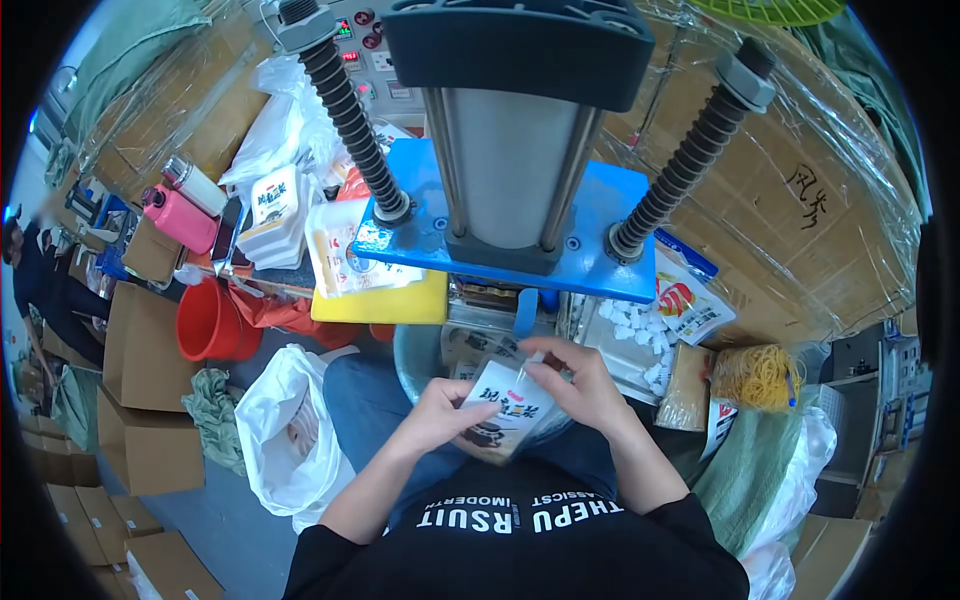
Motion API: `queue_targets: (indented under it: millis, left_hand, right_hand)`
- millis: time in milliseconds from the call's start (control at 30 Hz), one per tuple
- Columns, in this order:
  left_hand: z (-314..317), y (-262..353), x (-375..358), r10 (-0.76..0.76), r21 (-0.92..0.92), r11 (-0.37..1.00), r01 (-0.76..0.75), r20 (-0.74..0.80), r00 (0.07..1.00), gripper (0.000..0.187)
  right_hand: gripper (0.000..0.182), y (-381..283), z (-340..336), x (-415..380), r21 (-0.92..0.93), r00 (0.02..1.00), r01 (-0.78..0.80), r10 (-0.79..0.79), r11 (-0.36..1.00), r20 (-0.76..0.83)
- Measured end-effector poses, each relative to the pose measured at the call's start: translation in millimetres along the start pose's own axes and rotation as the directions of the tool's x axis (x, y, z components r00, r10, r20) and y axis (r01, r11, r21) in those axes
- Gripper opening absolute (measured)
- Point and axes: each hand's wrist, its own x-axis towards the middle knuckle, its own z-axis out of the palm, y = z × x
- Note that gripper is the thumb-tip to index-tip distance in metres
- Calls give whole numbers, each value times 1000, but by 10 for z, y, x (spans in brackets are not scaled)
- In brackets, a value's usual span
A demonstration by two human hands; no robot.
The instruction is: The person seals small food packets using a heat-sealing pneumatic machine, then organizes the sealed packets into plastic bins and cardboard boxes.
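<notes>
My left hand (438, 416) is closed round the left side of a stack of printed plastic pouches (513, 402), thumb across the front. The pouches are white with dark lettering, a red mark and a dark picture near the bottom, and are held tilted above my lap. My right hand (582, 388) pinches at their upper right corner, thumb and fingertips together. Just beyond them is a pale round tub (405, 362) with more printed pouches (470, 345) over it. A machine with a blue plate (600, 205) and a grey cylinder (510, 160) stands in front of me.
Spring-wrapped rods (350, 110) flank the cylinder. A yellow block (385, 310) carries printed bags. Small white pieces (635, 335) and yellow rubber bands (755, 378) lie right. At left are a red bucket (212, 322), a white plastic bag (285, 440), a pink bottle (180, 218) and cartons (150, 440).
</notes>
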Motion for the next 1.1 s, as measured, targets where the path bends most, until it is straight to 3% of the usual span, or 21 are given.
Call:
queue_targets:
  millis: [33,67,133,233,300,367,500,600,667,700,733,767,833,867,933,1000,1067,1100]
  left_hand:
    - [-17,-118,53,-10,-16,1000,10,-3,1000,21]
    - [-6,-151,111,18,-95,995,-22,-46,999,22]
    - [-4,-97,255,31,-278,958,-70,-140,990,22]
    - [-101,5,553,19,-337,936,-101,-237,971,18]
    - [-137,26,676,7,-345,933,-100,-260,966,17]
    - [-157,-24,744,-53,-396,917,-57,-261,964,16]
    - [-150,-35,752,-3,-427,898,-108,-251,968,16]
    - [-338,-27,748,10,-166,985,-42,-188,982,21]
    - [-475,485,530,67,386,921,61,-309,949,26]
    - [-731,436,532,427,667,742,-66,-394,814,34]
    - [-950,348,555,742,883,461,-84,-332,583,43]
    - [-1008,302,533,741,883,462,-84,-332,583,43]
    - [-1036,190,400,810,999,-30,42,0,586,34]
    - [-997,125,279,771,1000,-4,-7,7,637,39]
    - [-1039,46,189,774,986,133,-102,-39,632,42]
    - [-1100,44,234,795,973,188,-135,-70,602,36]
    - [-1175,141,328,810,982,159,-105,-69,582,27]
    - [-1160,226,389,835,974,182,-132,-83,544,22]
  right_hand:
    - [32,39,32,-14,72,989,-141,144,987,-31]
    - [32,70,28,-23,75,989,-144,147,987,-31]
    - [39,127,-75,-60,103,963,-148,166,984,-211]
    - [29,270,-403,-151,-99,966,-126,99,987,-237]
    - [25,318,-486,-169,-61,950,-181,158,982,-268]
    - [22,270,-505,-193,-457,900,-186,-37,870,-435]
    - [25,655,-457,-239,-636,917,-169,-117,753,-382]
    - [24,552,-410,-192,-537,903,-223,-36,814,-429]
    - [21,481,-491,-187,-451,912,-286,95,846,-399]
    - [21,505,-517,-218,-448,910,-289,97,846,-404]
    - [22,535,-545,-264,-461,919,-267,79,846,-386]
    - [22,556,-564,-306,-475,929,-242,60,846,-366]
    - [24,560,-564,-382,-504,925,-258,62,824,-374]
    - [25,558,-556,-396,-529,921,-278,67,801,-383]
    - [25,552,-551,-371,-538,913,-308,85,785,-400]
    - [25,549,-524,-385,-559,909,-340,113,757,-400]
    - [25,558,-481,-309,-642,918,-219,-67,734,-390]
    - [25,582,-455,-279,-648,920,-211,-75,732,-384]
